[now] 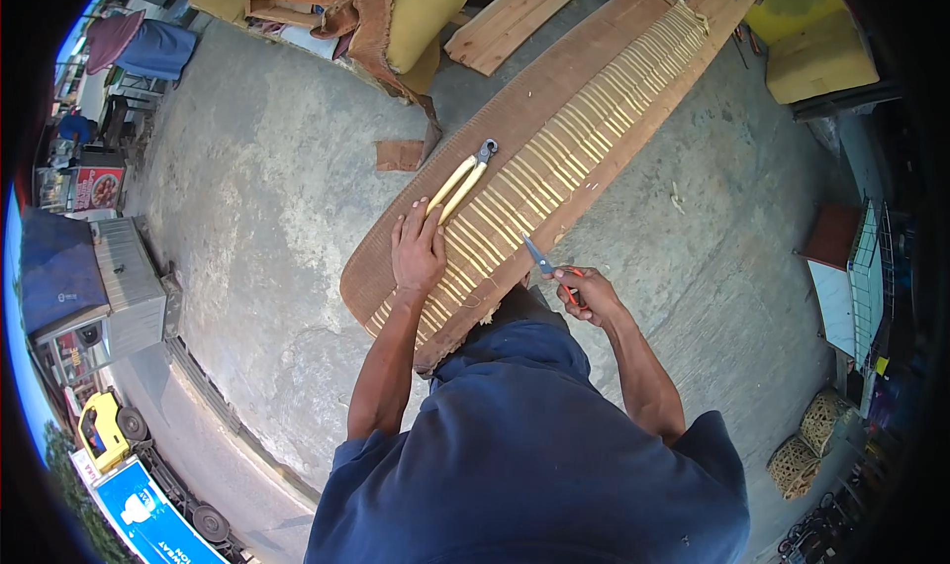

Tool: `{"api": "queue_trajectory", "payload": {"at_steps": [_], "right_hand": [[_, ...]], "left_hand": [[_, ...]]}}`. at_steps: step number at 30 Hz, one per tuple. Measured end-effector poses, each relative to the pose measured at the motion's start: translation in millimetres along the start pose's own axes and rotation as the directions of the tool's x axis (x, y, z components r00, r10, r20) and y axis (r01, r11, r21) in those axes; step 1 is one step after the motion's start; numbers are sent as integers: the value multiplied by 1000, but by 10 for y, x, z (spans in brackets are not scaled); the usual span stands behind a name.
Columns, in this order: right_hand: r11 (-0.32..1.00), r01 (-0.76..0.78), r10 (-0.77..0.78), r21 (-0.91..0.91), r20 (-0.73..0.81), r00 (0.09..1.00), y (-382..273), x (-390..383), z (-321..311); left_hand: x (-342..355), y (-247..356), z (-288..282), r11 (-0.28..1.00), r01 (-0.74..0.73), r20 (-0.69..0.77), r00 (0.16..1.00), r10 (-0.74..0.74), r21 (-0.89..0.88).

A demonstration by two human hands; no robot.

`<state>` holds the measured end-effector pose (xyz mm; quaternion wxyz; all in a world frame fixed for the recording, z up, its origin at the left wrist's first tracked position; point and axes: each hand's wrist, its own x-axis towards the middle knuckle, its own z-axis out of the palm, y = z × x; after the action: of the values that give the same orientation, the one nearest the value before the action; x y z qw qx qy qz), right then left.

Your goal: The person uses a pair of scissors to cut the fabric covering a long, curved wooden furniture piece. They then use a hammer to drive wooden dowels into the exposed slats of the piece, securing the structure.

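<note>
Head view shows our left hand (418, 250) lying flat, fingers spread, on a long brown panel (554, 79) crossed by rows of pale yellow straps (554, 163). It presses the panel near its lower end and grips nothing. Our right hand (587, 294) is closed around the red handles of a small pair of pliers (547, 266), whose blue-grey tip points up and left and touches the panel's right edge. Just above the left fingertips, pincers (465, 176) with cream handles and a dark head lie on the straps, untouched. The panel runs diagonally from just in front of our body up toward the top right, resting on the concrete floor (267, 218). A small brown scrap (399, 154) lies on the floor left of the panel. Further up sit yellow cushions (426, 10) with torn brown cloth, and wooden planks (510, 20). Woven baskets (809, 440) stand at lower right.
</note>
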<state>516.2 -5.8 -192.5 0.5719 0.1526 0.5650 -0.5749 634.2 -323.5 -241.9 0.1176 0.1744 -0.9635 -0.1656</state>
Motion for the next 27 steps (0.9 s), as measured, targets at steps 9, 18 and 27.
{"api": "queue_trajectory", "payload": {"at_steps": [9, 18, 27], "right_hand": [[1000, 9, -8, -24, 26, 1000, -57, 51, -55], [982, 46, -34, -186, 69, 997, -74, 182, -198], [490, 538, -493, -686, 291, 820, -208, 269, -45]], "left_hand": [[-3, 5, 10, 1000, 3, 9, 1000, -3, 9], [-24, 21, 17, 1000, 1, 1, 1000, -1, 23], [15, -4, 23, 1000, -8, -13, 1000, 9, 21]]}}
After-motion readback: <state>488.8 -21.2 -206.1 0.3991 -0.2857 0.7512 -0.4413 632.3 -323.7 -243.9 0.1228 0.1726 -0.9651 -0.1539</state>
